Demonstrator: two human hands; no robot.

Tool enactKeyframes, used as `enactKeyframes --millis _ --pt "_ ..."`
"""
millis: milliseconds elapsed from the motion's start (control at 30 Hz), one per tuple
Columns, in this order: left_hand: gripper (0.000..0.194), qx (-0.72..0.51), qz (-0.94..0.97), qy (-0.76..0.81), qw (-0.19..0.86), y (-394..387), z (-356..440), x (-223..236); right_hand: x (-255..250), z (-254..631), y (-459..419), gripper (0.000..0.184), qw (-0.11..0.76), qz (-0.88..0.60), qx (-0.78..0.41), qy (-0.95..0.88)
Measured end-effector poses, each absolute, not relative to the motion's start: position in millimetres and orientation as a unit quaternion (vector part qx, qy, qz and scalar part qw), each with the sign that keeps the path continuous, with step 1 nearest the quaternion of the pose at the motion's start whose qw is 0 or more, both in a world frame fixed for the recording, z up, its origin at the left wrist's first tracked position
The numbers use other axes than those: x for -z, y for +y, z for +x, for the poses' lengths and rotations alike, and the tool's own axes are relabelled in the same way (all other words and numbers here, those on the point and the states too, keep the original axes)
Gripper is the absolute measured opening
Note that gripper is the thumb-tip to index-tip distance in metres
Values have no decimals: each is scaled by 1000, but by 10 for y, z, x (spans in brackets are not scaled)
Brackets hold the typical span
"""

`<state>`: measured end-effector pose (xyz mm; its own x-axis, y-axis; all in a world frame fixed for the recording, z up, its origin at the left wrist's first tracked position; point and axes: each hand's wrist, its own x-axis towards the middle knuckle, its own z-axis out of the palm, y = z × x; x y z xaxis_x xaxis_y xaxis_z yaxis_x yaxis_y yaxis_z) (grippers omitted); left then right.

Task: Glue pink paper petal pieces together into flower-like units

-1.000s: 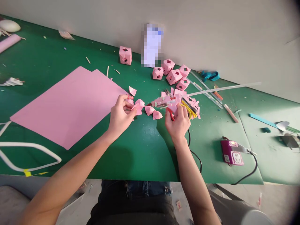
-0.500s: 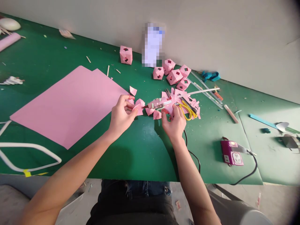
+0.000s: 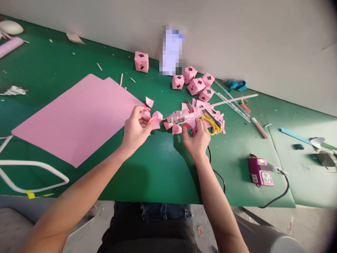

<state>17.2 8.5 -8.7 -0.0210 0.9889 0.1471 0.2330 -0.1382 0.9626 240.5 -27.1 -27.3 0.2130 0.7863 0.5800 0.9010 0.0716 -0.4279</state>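
My left hand (image 3: pixel 137 128) pinches a folded pink paper piece (image 3: pixel 155 122) between thumb and fingers. A red wrap (image 3: pixel 147 109) shows at one of its fingertips. My right hand (image 3: pixel 197 136) is closed round the handle of a pink hot glue gun (image 3: pixel 183 116), whose nozzle points left and meets or nearly meets the held paper. From the gun's back a long clear glue stick (image 3: pixel 234 100) sticks out. Small folded paper pieces (image 3: pixel 177 129) lie just under the nozzle, and another folded piece (image 3: pixel 149 102) sits beyond my left hand.
Pink paper sheets (image 3: pixel 76 119) cover the left of the green table. Several pink paper polyhedra (image 3: pixel 196 86) stand near the wall, by a blurred upright screen (image 3: pixel 171 51). Yellow-handled scissors (image 3: pixel 214 128) lie among paper scraps. A purple power socket (image 3: pixel 260 172) with a cable is at right.
The glue stick's rear end has swung upward and to the right as the gun shifts slightly in my right hand. My left hand and its paper piece barely move.
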Motion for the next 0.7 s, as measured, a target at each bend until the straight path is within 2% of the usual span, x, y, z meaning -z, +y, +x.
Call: enactKeyframes --millis 333,700 --pt "35 -481 599 517 378 74 186 104 290 2409 -268 34 346 -692 76 -629" --pt "34 -480 617 509 360 72 185 119 252 2369 -268 36 385 -692 62 -607"
